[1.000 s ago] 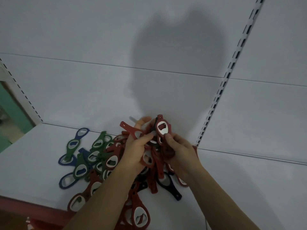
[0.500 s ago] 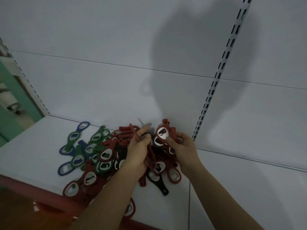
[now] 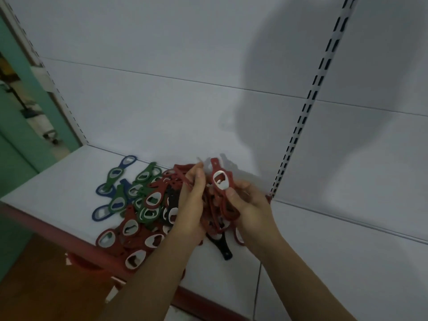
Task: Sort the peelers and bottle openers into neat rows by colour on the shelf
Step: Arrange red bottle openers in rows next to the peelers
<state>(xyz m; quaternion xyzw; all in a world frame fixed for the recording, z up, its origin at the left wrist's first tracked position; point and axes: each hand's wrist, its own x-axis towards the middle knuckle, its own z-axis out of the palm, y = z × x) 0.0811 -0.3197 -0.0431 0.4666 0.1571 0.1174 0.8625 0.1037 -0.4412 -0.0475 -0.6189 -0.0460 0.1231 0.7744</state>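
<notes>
My left hand grips a bunch of red openers, my right hand pinches a single red opener upright, gathering reds clear of the mixed pile, I reckon.

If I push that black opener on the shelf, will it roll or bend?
It likely won't roll: the black opener lies flat on the shelf, so it should slide. It's probably stiff, since the similar red opener pinched in the right hand sticks up without drooping.
</notes>
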